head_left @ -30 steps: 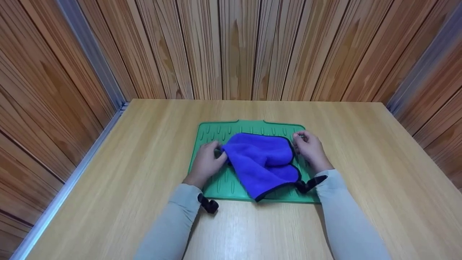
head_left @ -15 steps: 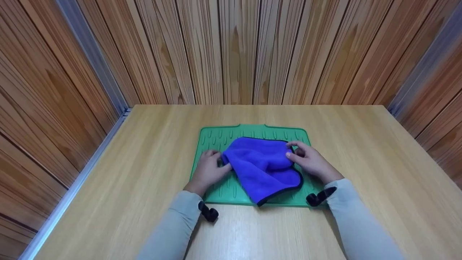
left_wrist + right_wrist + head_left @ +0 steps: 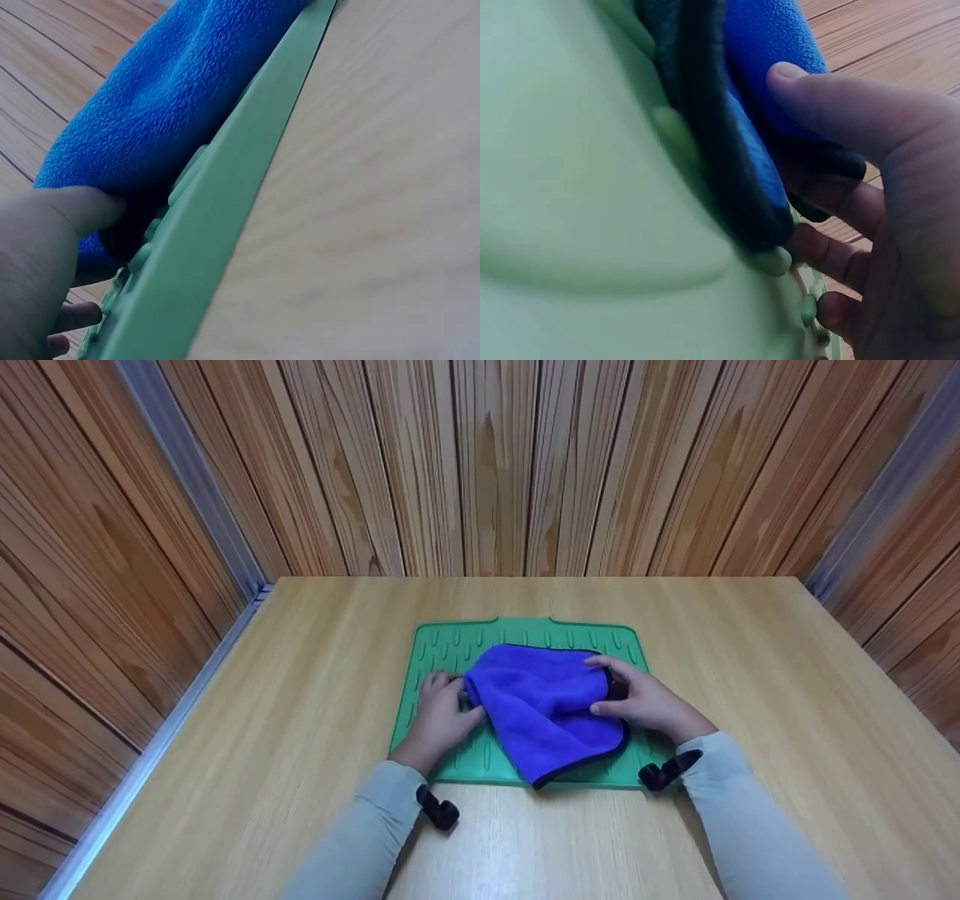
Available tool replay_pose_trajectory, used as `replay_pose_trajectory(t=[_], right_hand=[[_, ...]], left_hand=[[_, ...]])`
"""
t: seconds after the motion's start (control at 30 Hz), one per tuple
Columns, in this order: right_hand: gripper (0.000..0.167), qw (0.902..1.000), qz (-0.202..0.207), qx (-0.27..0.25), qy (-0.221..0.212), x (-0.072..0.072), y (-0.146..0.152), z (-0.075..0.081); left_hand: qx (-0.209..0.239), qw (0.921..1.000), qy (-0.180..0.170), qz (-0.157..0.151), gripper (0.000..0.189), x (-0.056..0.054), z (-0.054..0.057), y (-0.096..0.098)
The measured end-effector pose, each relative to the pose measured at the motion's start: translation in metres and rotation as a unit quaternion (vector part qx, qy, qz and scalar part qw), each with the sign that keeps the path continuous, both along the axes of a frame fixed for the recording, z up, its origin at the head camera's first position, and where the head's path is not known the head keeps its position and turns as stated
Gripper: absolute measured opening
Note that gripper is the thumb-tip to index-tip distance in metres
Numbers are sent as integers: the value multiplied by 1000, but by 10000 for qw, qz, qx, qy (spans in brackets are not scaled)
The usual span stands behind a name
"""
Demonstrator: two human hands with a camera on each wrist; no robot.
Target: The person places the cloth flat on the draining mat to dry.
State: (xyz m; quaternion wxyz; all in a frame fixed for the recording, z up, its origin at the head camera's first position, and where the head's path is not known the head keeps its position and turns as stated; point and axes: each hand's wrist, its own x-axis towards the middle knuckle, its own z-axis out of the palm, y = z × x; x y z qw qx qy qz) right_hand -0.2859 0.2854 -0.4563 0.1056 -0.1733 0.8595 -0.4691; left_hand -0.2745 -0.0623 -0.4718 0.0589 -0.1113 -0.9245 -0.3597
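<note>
Gathering the blue, black-edged plush cloth [image 3: 517, 682] seems in hand: the right hand [image 3: 651, 703] pinches its right edge; the left hand [image 3: 437, 724]'s grip is unclear. Next calls for keeping folds together.

Your left sleeve [image 3: 356, 817]: long, pale grey, creased just behind your bare left hand [image 3: 435, 721] | Your right sleeve [image 3: 750, 817]: matching grey, behind your bare right hand [image 3: 652, 703] | Your wrist pieces [image 3: 442, 813]: black, stubby, round-ended, behind each hand, thumb side

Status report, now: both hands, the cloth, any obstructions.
Left hand at left edge of blue cloth, grip unclear. Right hand gripping its right edge. Cloth rumpled on green mat. No obstructions visible.
</note>
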Motion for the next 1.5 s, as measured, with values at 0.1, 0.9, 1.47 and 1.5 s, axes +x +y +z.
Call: replay_pose_trajectory(t=[0.1, 0.9, 1.47, 1.5], right_hand=[[69, 9999, 6, -85, 129, 0, -2, -1], [30, 9843, -1118, -392, 1308, 4, -11, -2], [35, 9639, -2044, -1008, 1376, -4, 1, -7], [38, 9667, -1955, -1000, 1311, -4, 2, -7]], left_hand=[[84, 10000, 44, -27, 25, 0, -1, 1], [191, 9990, 404, -1, 14, -6, 0, -9], [442, 9973, 62, 581, 20, -19, 0, -41], [402, 9976, 42, 553, 21, -19, 0, -41]])
